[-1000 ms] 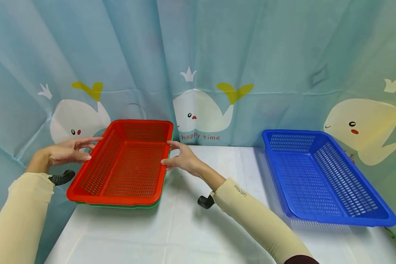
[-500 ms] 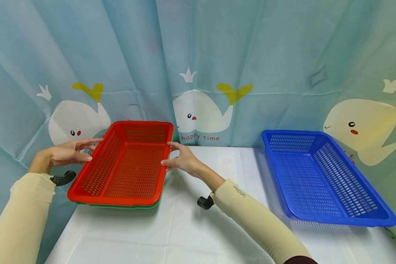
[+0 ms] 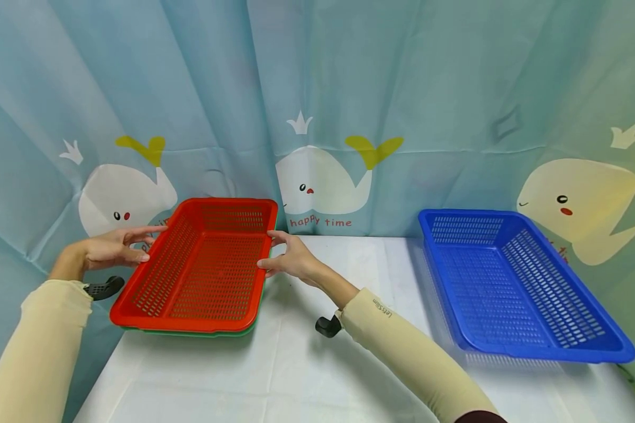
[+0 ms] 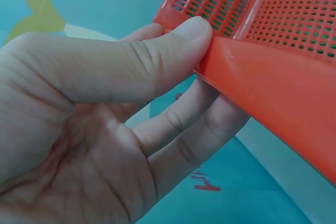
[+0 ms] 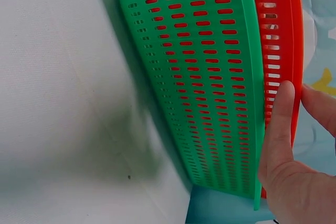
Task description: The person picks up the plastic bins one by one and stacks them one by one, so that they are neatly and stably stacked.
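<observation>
In the head view a red plastic basket (image 3: 219, 276) with slotted walls sits nested in a green basket (image 5: 253, 51), at the left of the table. My left hand (image 3: 108, 248) pinches the red rim on its left side. Its thumb (image 4: 157, 64) lies on top, with fingers curled beneath. On the opposite side, my right hand (image 3: 297, 259) grips the red rim, one finger (image 5: 281, 114) pressed against the outer wall below it. The right wrist view shows a gap between the red and green rims. Most of the green basket is hidden from above.
A blue basket (image 3: 500, 294) stands at the right on the table (image 3: 323, 364), with a clear plastic basket (image 3: 508, 363) under it. A curtain (image 3: 323, 70) printed with whales hangs behind and along both sides.
Both hands keep their hold on the red basket's rim. The head view has tilted slightly, and the left hand with the basket's near left corner sits a touch further right.
</observation>
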`<move>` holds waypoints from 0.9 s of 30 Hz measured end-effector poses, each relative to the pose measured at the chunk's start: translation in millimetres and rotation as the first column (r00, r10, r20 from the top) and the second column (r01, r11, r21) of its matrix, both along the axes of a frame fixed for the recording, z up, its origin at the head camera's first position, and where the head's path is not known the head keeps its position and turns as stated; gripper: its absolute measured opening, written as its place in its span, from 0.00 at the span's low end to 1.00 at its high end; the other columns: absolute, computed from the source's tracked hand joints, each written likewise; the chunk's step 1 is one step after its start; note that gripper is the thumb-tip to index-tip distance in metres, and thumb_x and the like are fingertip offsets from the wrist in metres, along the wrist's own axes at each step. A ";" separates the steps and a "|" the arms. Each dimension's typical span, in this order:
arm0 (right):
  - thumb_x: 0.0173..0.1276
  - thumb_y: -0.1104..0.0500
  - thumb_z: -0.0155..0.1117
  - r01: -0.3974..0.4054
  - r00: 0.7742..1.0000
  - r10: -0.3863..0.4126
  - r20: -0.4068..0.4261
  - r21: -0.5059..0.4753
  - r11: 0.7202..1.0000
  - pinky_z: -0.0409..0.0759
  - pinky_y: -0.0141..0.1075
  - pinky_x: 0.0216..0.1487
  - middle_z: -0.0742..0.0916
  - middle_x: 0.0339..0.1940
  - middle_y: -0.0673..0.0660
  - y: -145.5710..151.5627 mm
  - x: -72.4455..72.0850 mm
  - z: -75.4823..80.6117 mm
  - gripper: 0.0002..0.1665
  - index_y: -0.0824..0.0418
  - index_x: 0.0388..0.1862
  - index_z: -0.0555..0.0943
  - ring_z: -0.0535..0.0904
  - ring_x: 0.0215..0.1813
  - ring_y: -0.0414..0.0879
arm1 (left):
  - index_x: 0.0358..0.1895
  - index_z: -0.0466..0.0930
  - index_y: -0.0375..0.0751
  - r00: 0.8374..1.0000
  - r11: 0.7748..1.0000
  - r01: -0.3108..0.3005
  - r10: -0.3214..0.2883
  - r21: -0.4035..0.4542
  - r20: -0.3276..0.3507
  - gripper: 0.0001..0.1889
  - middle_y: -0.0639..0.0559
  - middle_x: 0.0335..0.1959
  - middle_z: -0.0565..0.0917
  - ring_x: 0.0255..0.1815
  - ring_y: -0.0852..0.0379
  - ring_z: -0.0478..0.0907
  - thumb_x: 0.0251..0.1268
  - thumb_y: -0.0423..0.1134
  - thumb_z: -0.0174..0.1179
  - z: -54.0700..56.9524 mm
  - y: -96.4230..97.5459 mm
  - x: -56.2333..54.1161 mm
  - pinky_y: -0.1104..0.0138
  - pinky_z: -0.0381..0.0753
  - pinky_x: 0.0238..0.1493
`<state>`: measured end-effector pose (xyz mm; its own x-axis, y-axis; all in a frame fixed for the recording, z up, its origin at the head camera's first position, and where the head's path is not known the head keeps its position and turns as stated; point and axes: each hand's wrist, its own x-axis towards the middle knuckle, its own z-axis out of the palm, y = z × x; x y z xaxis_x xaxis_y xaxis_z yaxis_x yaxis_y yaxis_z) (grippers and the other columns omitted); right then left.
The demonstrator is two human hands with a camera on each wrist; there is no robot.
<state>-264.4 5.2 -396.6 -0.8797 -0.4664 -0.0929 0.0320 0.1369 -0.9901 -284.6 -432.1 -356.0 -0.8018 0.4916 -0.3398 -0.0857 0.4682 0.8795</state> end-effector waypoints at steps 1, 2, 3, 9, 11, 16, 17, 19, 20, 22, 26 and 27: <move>0.64 0.64 0.77 0.000 1.000 0.000 -0.001 0.000 1.000 0.77 0.44 0.68 0.73 0.65 0.59 0.0 -0.3 -0.3 0.52 0.59 0.82 0.60 0.90 0.33 0.53 | 0.84 0.50 0.48 1.000 1.000 -0.003 0.003 0.002 0.002 0.42 0.30 0.71 0.55 0.55 0.49 0.82 0.72 0.29 0.60 0.0 0.2 0.0 0.57 0.85 0.56; 0.64 0.64 0.77 -0.001 1.000 0.001 -0.002 0.002 1.000 0.77 0.45 0.68 0.73 0.65 0.59 0.2 -0.6 -0.5 0.52 0.59 0.82 0.60 0.90 0.33 0.53 | 0.84 0.50 0.48 1.000 1.000 -0.004 0.004 0.003 0.003 0.42 0.30 0.71 0.55 0.55 0.49 0.82 0.72 0.29 0.60 0.1 0.6 0.1 0.57 0.85 0.56; 0.64 0.63 0.77 -0.002 1.000 0.002 -0.001 0.002 1.000 0.77 0.45 0.68 0.73 0.65 0.59 0.3 -0.8 -0.7 0.52 0.59 0.82 0.60 0.90 0.33 0.53 | 0.84 0.50 0.48 1.000 1.000 -0.003 0.003 0.005 0.004 0.42 0.30 0.71 0.55 0.55 0.49 0.82 0.72 0.29 0.60 0.2 0.9 0.1 0.56 0.85 0.56; 0.64 0.63 0.77 -0.004 1.000 0.004 0.002 0.005 1.000 0.74 0.47 0.70 0.73 0.66 0.59 0.8 -0.5 -0.8 0.52 0.59 0.82 0.60 0.90 0.34 0.54 | 0.84 0.49 0.46 1.000 1.000 -0.004 0.004 0.000 0.002 0.42 0.30 0.70 0.56 0.55 0.48 0.82 0.72 0.29 0.60 1.4 3.4 1.3 0.54 0.85 0.56; 0.64 0.63 0.77 -0.005 1.000 0.004 0.002 0.007 1.000 0.73 0.48 0.71 0.73 0.66 0.60 0.8 -0.6 -1.3 0.52 0.59 0.83 0.59 0.90 0.34 0.55 | 0.84 0.49 0.46 1.000 1.000 -0.009 0.009 -0.004 0.005 0.42 0.30 0.70 0.56 0.55 0.48 0.82 0.72 0.29 0.61 1.8 4.2 1.9 0.53 0.85 0.56; 0.64 0.63 0.77 -0.008 1.000 0.008 0.006 0.011 1.000 0.72 0.48 0.72 0.72 0.67 0.60 -0.1 -1.6 -3.6 0.53 0.60 0.83 0.59 0.90 0.37 0.59 | 0.84 0.47 0.44 1.000 1.000 -0.012 0.012 -0.002 0.021 0.43 0.30 0.71 0.55 0.55 0.48 0.82 0.72 0.29 0.61 1.3 4.8 2.0 0.49 0.83 0.58; 0.64 0.63 0.77 -0.008 1.000 0.008 0.008 0.010 1.000 0.73 0.47 0.72 0.72 0.67 0.60 -0.3 -1.8 -3.8 0.53 0.59 0.83 0.59 0.90 0.38 0.60 | 0.84 0.47 0.44 1.000 1.000 -0.011 0.011 -0.001 0.023 0.43 0.30 0.71 0.55 0.55 0.48 0.82 0.72 0.29 0.61 1.1 4.9 1.7 0.48 0.83 0.58; 0.64 0.63 0.77 -0.009 1.000 0.009 0.009 0.008 1.000 0.74 0.46 0.70 0.72 0.67 0.61 -0.6 -2.2 -4.1 0.52 0.59 0.82 0.60 0.89 0.39 0.62 | 0.84 0.48 0.44 1.000 1.000 -0.009 0.009 0.003 0.026 0.43 0.29 0.72 0.55 0.55 0.47 0.82 0.72 0.29 0.60 0.6 4.7 1.1 0.47 0.83 0.58; 0.64 0.63 0.77 -0.009 1.000 0.009 0.011 0.006 1.000 0.75 0.46 0.69 0.72 0.67 0.61 -0.7 -2.3 -4.3 0.52 0.59 0.82 0.60 0.89 0.40 0.63 | 0.84 0.48 0.44 1.000 1.000 -0.009 0.009 0.003 0.027 0.43 0.29 0.72 0.54 0.56 0.48 0.82 0.72 0.29 0.60 0.3 4.6 0.8 0.48 0.83 0.58; 0.64 0.64 0.77 -0.010 1.000 0.010 0.011 0.003 1.000 0.78 0.44 0.67 0.72 0.67 0.62 -0.8 -2.3 -4.0 0.52 0.60 0.82 0.60 0.89 0.40 0.63 | 0.84 0.47 0.45 1.000 1.000 -0.009 0.009 0.001 0.028 0.43 0.29 0.72 0.54 0.56 0.48 0.81 0.72 0.30 0.60 -0.1 4.5 0.3 0.48 0.83 0.58; 0.64 0.64 0.77 -0.011 1.000 0.011 0.006 0.008 1.000 0.80 0.43 0.64 0.72 0.67 0.62 -1.1 -2.4 -3.3 0.52 0.61 0.82 0.59 0.89 0.37 0.60 | 0.84 0.46 0.43 1.000 1.000 -0.014 0.014 -0.017 0.022 0.44 0.30 0.73 0.54 0.56 0.48 0.81 0.71 0.30 0.61 -0.4 3.9 0.0 0.48 0.83 0.59; 0.64 0.64 0.77 -0.011 1.000 0.011 0.004 0.011 1.000 0.80 0.43 0.64 0.72 0.67 0.61 -1.1 -2.4 -2.9 0.52 0.61 0.82 0.59 0.90 0.37 0.59 | 0.84 0.46 0.42 1.000 1.000 -0.016 0.016 -0.024 0.019 0.44 0.30 0.72 0.55 0.56 0.49 0.81 0.71 0.30 0.61 -0.4 3.7 0.0 0.47 0.82 0.59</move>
